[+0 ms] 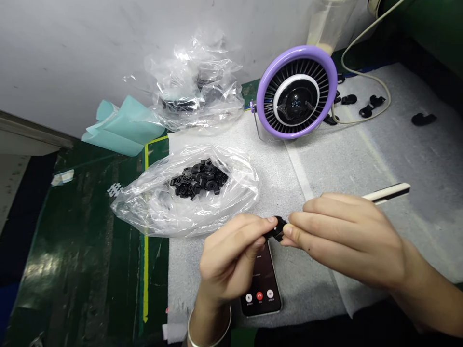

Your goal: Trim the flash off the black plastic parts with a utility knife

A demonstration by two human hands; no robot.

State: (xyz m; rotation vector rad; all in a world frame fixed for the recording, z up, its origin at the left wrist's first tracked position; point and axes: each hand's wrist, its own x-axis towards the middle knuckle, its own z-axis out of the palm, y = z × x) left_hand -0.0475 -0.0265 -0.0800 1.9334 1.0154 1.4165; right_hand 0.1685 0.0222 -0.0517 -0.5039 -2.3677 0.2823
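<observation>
Held part: a small black plastic part [279,224] is between the two hands, in front of the person and above the far end of the smartphone [265,284].
Lie of the part: it sits right of the left fingertips and left of the right ones, touching both, so neither hand is nearer. Its visible length seems to slant, the right end slightly farther from the person; the fingers hide too much to be sure of its long axis.
Look of the part: dark, partly glossy, irregular in outline, with one small pale spot on its face. Whether it is one piece or two fitted together, I cannot tell.
Left hand: the left hand [229,258] is closed to a pinch, thumb below and index finger above, on the part's left end.
Right hand: the right hand [347,236] pinches the other end between thumb and fingertips, its remaining fingers lying close together.
Open bag: a clear plastic bag [144,212] holding a heap of black parts [200,178] lies beyond and to the left, nearer the left hand.
Beyond the right hand: a white-and-black bar [392,193] lies on the pale sheet [307,284]; farther back stands a purple-rimmed fan [296,91], its display lit.
</observation>
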